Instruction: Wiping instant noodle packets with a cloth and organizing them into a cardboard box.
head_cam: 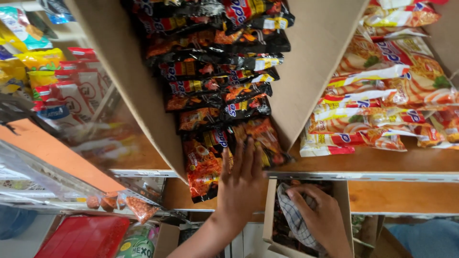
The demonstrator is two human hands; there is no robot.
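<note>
My left hand (241,179) is flat and spread, fingers pressed on the front black-and-orange noodle packets (229,148) just above it, bracing the row in the tilted cardboard box (143,100). My right hand (320,217), beside and lower, is closed around a checked cloth (294,217) inside a smaller carton (270,210) under the shelf (397,165).

Wooden shelves (401,165) with metal edging (363,176), daylit.

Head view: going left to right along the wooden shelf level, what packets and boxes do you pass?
Red-and-white packets → open cardboard box of black-and-orange packets, left hand on the nearest ones → yellow-and-red noodle packets.
</note>
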